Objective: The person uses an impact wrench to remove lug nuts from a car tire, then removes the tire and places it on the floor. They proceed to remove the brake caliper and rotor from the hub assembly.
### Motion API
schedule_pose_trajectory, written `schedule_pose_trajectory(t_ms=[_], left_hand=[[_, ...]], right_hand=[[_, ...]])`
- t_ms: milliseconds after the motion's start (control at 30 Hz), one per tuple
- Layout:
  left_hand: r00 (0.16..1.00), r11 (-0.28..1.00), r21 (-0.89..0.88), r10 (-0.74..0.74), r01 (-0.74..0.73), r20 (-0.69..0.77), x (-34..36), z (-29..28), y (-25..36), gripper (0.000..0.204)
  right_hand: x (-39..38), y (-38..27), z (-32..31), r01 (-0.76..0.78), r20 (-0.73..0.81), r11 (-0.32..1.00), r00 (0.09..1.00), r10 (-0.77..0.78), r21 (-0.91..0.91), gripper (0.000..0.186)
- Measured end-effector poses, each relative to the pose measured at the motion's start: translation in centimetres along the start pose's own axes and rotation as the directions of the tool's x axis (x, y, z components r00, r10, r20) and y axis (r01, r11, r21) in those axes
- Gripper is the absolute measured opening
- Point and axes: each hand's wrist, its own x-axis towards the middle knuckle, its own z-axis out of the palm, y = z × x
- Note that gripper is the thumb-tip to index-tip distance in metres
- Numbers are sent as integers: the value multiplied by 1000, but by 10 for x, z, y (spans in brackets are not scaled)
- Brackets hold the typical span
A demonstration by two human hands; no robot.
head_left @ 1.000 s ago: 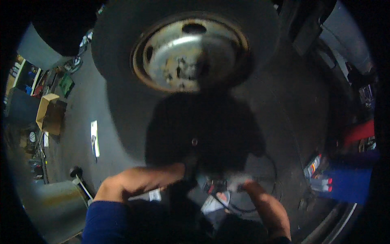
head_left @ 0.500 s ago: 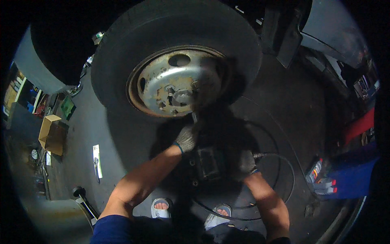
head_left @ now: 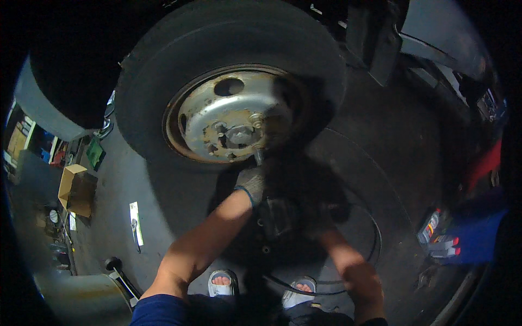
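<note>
A large wheel with a black tyre [head_left: 147,92] and a rusty, silvery steel rim [head_left: 206,111] stands in front of me. Several wheel nuts [head_left: 219,129] ring its hub. My left hand [head_left: 250,180], in a light knit glove, is closed round the front of a dark air impact wrench [head_left: 279,214]. The metal socket [head_left: 259,156] at its nose meets the rim's lower nuts; whether it is seated on one, I cannot tell. Deep shadow covers my right hand [head_left: 324,218], closed at the wrench's rear handle, its fingers barely visible.
A black hose [head_left: 377,231] loops on the floor at right and across my feet. An open cardboard box [head_left: 79,190] and a slim packaged item [head_left: 136,225] lie at left. Several bottles [head_left: 429,227] stand at right beside a blue surface [head_left: 478,231].
The socket has come up against the lower part of the rim, with both hands still on the wrench. My right hand has sunk deeper into shadow. The whole view has shifted slightly.
</note>
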Motion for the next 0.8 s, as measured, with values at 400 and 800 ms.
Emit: schedule_pose_trajectory(t_ms=[400, 800], left_hand=[[830, 53, -909, -432, 413, 352, 12, 3, 10, 28], [669, -1, -767, -489, 642, 560, -36, 23, 38, 31]], right_hand=[[25, -2, -33, 182, 23, 974, 983, -180, -137, 52], [-22, -24, -47, 119, -48, 988, 992, -115, 94, 68]])
